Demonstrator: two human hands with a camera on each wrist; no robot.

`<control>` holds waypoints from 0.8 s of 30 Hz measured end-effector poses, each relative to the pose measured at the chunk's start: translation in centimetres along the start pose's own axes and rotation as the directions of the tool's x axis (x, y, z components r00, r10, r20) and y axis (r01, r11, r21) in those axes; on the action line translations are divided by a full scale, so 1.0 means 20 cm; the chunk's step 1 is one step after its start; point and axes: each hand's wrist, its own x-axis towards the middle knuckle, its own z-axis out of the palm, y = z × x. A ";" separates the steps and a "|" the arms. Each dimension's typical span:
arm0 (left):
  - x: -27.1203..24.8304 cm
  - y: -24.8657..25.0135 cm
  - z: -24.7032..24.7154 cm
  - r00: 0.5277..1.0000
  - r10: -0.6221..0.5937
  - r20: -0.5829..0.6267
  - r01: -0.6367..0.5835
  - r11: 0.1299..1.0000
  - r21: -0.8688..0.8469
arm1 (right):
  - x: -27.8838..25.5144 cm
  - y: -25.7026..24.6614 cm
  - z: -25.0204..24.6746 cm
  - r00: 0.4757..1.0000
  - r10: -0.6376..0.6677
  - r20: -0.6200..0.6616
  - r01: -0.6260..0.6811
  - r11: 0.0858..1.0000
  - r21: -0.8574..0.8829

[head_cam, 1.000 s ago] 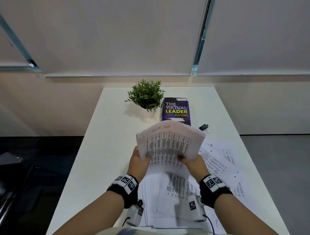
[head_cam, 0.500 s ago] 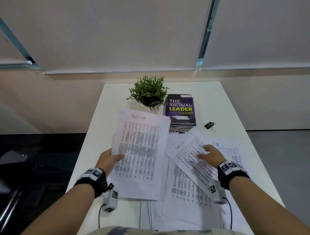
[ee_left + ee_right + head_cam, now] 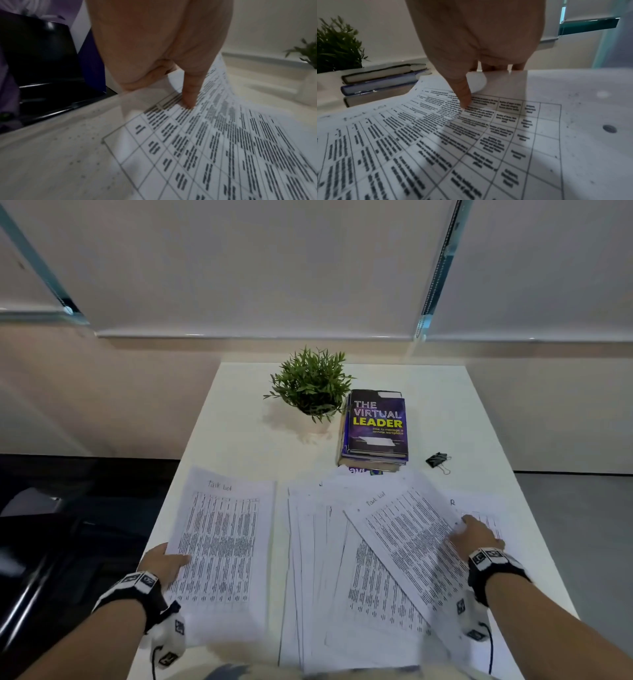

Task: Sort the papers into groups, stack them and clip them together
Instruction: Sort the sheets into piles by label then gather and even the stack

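A printed sheet headed "Task list" (image 3: pixel 222 549) lies at the table's left side. My left hand (image 3: pixel 169 559) pinches its left edge, thumb (image 3: pixel 188 94) on top and fingers underneath. A second task list sheet (image 3: pixel 407 539) lies slanted over the spread pile of papers (image 3: pixel 318 577) in the middle. My right hand (image 3: pixel 466 529) pinches that sheet's right edge, thumb (image 3: pixel 464 97) pressing on the print (image 3: pixel 436 135) and fingers below it. A black binder clip (image 3: pixel 437 461) rests on the table beyond the papers, to the right of the books.
A stack of books (image 3: pixel 376 426) with a purple cover on top stands behind the papers, with a small potted plant (image 3: pixel 311 385) to its left. The white table (image 3: pixel 239 446) ends at a wall; a dark chair (image 3: pixel 51 542) stands by the left edge.
The raised bundle was split between my hands. My left hand carried one sheet left and lowered it onto the table; my right hand brought the other down onto the pile and slid right.
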 end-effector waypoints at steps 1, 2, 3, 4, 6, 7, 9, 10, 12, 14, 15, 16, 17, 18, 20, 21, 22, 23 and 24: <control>-0.01 0.02 0.02 1.000 -0.008 -0.026 0.010 0.997 0.072 | 0.00 0.01 -0.01 1.000 -0.014 -0.010 0.014 0.999 0.046; -0.03 0.04 0.04 0.998 -0.011 -0.055 0.019 0.988 0.151 | 0.00 0.03 -0.02 0.999 -0.028 -0.019 0.030 0.994 0.101; -0.05 0.07 0.06 0.995 -0.013 -0.102 0.036 0.973 0.230 | -0.01 0.05 -0.05 0.999 -0.041 -0.024 0.045 0.986 0.161; -0.07 0.10 0.08 0.987 -0.007 -0.162 0.056 0.952 0.301 | -0.03 0.06 -0.08 0.998 -0.059 -0.036 0.065 0.977 0.203; -0.13 0.17 0.14 0.964 0.024 -0.263 0.092 0.904 0.417 | -0.06 0.11 -0.13 0.992 -0.112 -0.057 0.124 0.953 0.276; -0.15 0.21 0.18 0.957 0.068 -0.282 0.071 0.889 0.453 | -0.08 0.13 -0.16 0.988 -0.145 -0.056 0.155 0.936 0.316; -0.20 0.29 0.31 0.958 0.204 -0.202 -0.071 0.851 0.520 | -0.12 0.17 -0.20 0.981 -0.191 -0.043 0.193 0.909 0.370; -0.24 0.33 0.39 0.948 0.293 -0.121 -0.182 0.815 0.551 | -0.14 0.19 -0.21 0.979 -0.199 -0.044 0.201 0.898 0.392; -0.33 0.39 0.57 0.895 0.444 0.038 -0.395 0.752 0.528 | -0.18 0.22 -0.22 0.976 -0.212 -0.056 0.216 0.875 0.434; -0.44 0.43 0.76 0.824 0.534 0.188 -0.555 0.696 0.456 | -0.22 0.26 -0.21 0.978 -0.202 -0.047 0.196 0.831 0.521; -0.50 0.45 0.85 0.788 0.563 0.250 -0.613 0.678 0.406 | -0.23 0.27 -0.20 0.982 -0.185 -0.036 0.173 0.813 0.556; -0.56 0.46 0.94 0.753 0.585 0.301 -0.657 0.661 0.361 | -0.25 0.29 -0.18 0.984 -0.174 -0.025 0.156 0.803 0.575; -0.61 0.46 1.01 0.726 0.596 0.345 -0.687 0.648 0.327 | -0.27 0.31 -0.17 0.984 -0.176 -0.013 0.151 0.798 0.583; -0.64 0.46 1.08 0.713 0.592 0.374 -0.699 0.643 0.313 | -0.29 0.33 -0.16 0.982 -0.189 -0.006 0.156 0.791 0.592; -0.71 0.47 1.19 0.745 0.536 0.396 -0.661 0.672 0.334 | -0.34 0.35 -0.14 0.976 -0.217 0.003 0.170 0.770 0.615; -0.72 0.47 1.22 0.769 0.504 0.393 -0.633 0.689 0.353 | -0.36 0.36 -0.14 0.973 -0.229 0.002 0.177 0.757 0.629; -0.74 0.46 1.25 0.791 0.477 0.382 -0.606 0.698 0.383 | -0.38 0.37 -0.13 0.972 -0.234 0.003 0.178 0.746 0.642; -0.73 0.46 1.28 0.808 0.462 0.366 -0.585 0.703 0.405 | -0.40 0.37 -0.13 0.971 -0.241 0.008 0.176 0.732 0.658; -0.74 0.45 1.29 0.821 0.450 0.352 -0.567 0.717 0.407 | -0.41 0.37 -0.13 0.968 -0.249 0.016 0.174 0.722 0.670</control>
